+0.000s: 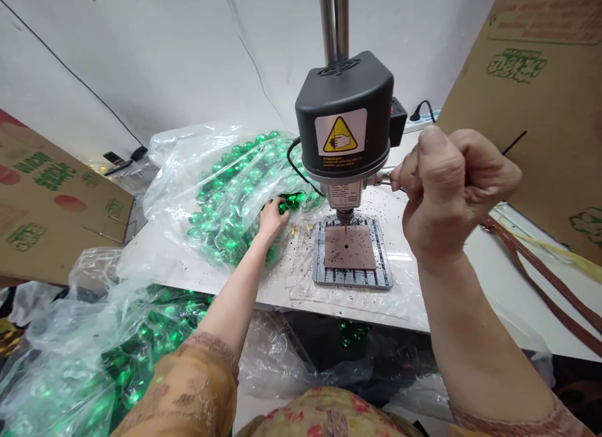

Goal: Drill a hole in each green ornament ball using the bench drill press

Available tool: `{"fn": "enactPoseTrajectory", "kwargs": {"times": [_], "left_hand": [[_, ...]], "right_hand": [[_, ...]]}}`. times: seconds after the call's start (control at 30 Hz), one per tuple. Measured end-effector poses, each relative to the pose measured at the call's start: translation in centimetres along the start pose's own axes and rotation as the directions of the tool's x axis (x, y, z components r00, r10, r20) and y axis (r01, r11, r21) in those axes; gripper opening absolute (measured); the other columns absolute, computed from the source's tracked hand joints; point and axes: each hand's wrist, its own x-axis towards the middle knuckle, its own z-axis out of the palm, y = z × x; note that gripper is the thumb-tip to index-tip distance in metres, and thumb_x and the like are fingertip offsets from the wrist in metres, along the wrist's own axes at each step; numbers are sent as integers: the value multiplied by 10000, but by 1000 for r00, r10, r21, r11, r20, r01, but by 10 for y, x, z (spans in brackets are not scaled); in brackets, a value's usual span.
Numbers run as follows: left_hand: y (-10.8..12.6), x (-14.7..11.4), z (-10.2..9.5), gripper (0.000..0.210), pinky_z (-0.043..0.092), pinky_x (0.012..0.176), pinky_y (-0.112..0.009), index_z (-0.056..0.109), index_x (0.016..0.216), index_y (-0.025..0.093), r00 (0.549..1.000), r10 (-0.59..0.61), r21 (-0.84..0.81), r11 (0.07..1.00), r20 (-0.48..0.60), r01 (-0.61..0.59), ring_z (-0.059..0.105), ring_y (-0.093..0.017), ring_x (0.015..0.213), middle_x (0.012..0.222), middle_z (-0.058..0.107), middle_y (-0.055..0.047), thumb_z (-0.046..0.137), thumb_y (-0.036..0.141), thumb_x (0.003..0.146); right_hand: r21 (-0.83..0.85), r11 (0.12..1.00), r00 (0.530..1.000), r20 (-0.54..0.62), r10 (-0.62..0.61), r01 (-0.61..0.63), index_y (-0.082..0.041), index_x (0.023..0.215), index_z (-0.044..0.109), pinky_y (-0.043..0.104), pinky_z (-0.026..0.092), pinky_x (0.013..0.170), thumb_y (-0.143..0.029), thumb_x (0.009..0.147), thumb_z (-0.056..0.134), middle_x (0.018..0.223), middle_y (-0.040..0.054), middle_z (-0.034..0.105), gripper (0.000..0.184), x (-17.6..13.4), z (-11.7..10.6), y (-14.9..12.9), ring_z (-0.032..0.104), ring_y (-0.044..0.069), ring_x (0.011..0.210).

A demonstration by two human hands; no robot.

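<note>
My right hand point(451, 186) is raised beside a small bench drill press point(345, 123), its fingers closed round a feed handle that they mostly hide. At the mouth of a clear plastic bag point(176, 167), my left hand point(274, 219) has its fingers curled against a shiny green ball point(283, 207). Many more such balls fill that bag. Under the drill's chuck point(345, 215) lies a flat brown board point(360, 252) with a dark hole in it. The slotted metal base point(320, 275) carries this board, and dark shavings are scattered over both.
Cardboard boxes stand at the left point(56, 205) and right point(555, 111). A second plastic bag of green balls point(136, 355) sits lower left, below the white table point(282, 293). A brown strap point(540, 274) lies at the right. Several green balls point(353, 333) show beneath the table edge.
</note>
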Motion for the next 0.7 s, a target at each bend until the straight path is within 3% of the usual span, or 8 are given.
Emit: {"fn": "enactPoseTrajectory", "kwargs": {"times": [0.07,0.13,0.2,0.27,0.43,0.57,0.7], "left_hand": [[1,-8,-3,316,527,802,-335,679,1103,199,999,6,-342,939,-52,-23,671,-223,850,923,683,-49,717,237,791],[4,-21,-6,373,529,698,-285,657,1115,208,998,-18,-704,710,-54,-25,646,-169,756,875,673,-18,743,338,777],[9,-37,-5,433,541,661,-270,627,1127,223,1000,-20,-883,469,15,23,652,-151,752,928,678,-21,746,454,781],[16,-55,2,466,564,681,-282,610,1119,234,996,2,-933,351,88,82,668,-152,785,972,681,-27,736,547,798],[29,-92,37,565,575,863,-335,624,1176,236,977,101,-902,412,187,130,703,-181,934,1055,722,-48,819,562,757],[33,-100,62,645,537,999,-383,637,1225,210,979,140,-887,457,146,67,686,-229,1103,1175,725,-89,849,560,727],[35,-98,70,653,539,1018,-402,645,1230,213,976,183,-889,457,118,21,680,-251,1146,1213,726,-98,850,579,729]], "right_hand": [[3,1000,1000,0,3,-3,-234,569,270,342,297,449,-365,914,628,501,-37,274,514,0,0,0,376,109,449],[32,999,1000,-3,1,-1,-219,563,263,330,292,452,-351,909,641,498,-40,274,529,0,0,1,380,96,448],[56,998,1000,-12,4,-3,-210,564,258,327,282,460,-342,903,652,498,-43,274,537,0,1,2,374,90,448],[50,999,1000,-21,21,-20,-212,564,258,334,278,470,-357,901,654,501,-42,274,540,0,1,1,367,93,453],[76,997,999,-26,27,-25,-221,552,278,353,251,476,-298,902,645,488,-43,293,512,0,2,-2,365,107,435],[71,997,999,-19,33,-31,-233,549,309,357,261,481,-320,900,645,486,-38,306,494,0,2,-2,354,117,437],[18,999,999,-9,46,-46,-233,559,285,345,304,501,-439,905,631,505,-31,290,531,-1,1,1,340,110,461]]}}
